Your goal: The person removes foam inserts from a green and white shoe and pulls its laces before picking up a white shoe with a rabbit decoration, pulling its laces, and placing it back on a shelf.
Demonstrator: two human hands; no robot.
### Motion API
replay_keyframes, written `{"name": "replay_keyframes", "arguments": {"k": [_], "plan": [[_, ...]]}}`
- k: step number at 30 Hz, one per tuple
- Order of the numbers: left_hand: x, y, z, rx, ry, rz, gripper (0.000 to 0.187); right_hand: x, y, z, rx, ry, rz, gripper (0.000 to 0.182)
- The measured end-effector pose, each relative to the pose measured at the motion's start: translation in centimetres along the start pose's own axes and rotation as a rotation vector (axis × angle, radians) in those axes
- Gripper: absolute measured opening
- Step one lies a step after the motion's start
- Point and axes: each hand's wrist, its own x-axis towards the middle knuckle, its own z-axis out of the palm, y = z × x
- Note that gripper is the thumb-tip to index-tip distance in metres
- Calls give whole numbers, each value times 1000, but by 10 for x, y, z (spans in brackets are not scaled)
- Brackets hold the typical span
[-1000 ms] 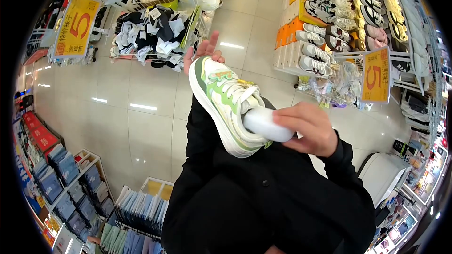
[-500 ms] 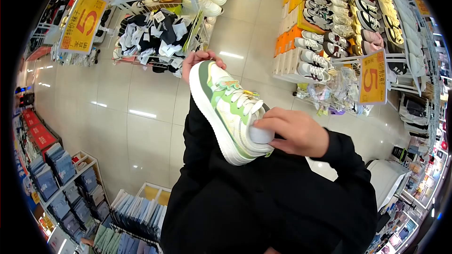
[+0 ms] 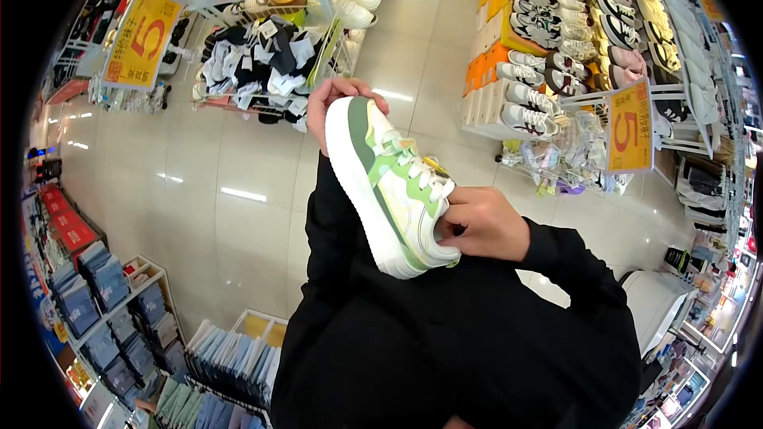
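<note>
A white sneaker (image 3: 391, 191) with light and dark green panels and white laces is held at a slant in front of my body, its toe pointing up and away. My left hand (image 3: 335, 102) is closed around the toe from behind and below, with part of its fingers hidden by the shoe. At the ankle opening, my right hand (image 3: 486, 222) has its fingers curled and reaching inside. The shoe's side hides the fingertips and whatever they grip. A small yellow tag or trim (image 3: 434, 165) shows near the laces.
Ahead on the left is a wire basket of black and white socks (image 3: 258, 63). Shelves of sneakers (image 3: 548, 40) stand at the right, with a yellow price sign (image 3: 630, 129). Folded jeans (image 3: 107, 282) and hanging trousers (image 3: 234, 357) are at lower left. Tiled floor (image 3: 254, 230) lies between.
My right hand has moved deeper into the shoe opening. A pale rounded piece under its fingers has gone out of sight. The shoe has turned slightly, with its toe shifted right.
</note>
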Motion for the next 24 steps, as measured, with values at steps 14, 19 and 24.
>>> {"name": "replay_keyframes", "arguments": {"k": [14,19,24], "plan": [[35,-76,-16,-5,87,-241,30,-44,60,1,929,189,570,27],[65,-107,5,101,75,-355,29,-55,96,-10,1170,268,467,28],[113,-153,16,219,-8,-400,29,-52,138,-71,1154,267,467,18]]}}
